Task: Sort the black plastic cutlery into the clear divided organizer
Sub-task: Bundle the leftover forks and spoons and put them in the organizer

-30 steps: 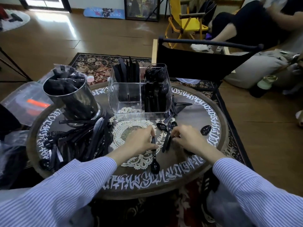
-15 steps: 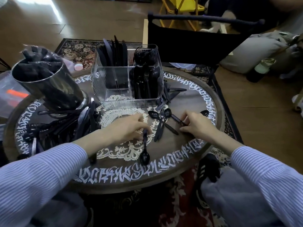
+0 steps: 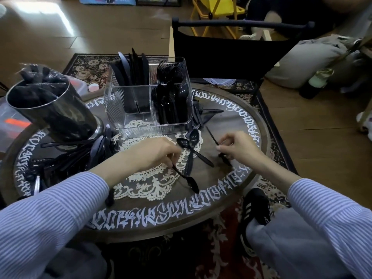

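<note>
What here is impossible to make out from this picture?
- Head view: what the right hand pinches; only a thin black handle shows.
- Contents of the metal cup: dark and blurred.
- Pile of cutlery at left: too tangled to count.

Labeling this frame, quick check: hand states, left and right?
Left hand: closed, pinching the handle of a black spoon.
Right hand: closed, gripping a thin black cutlery piece; type cannot be told.
</note>
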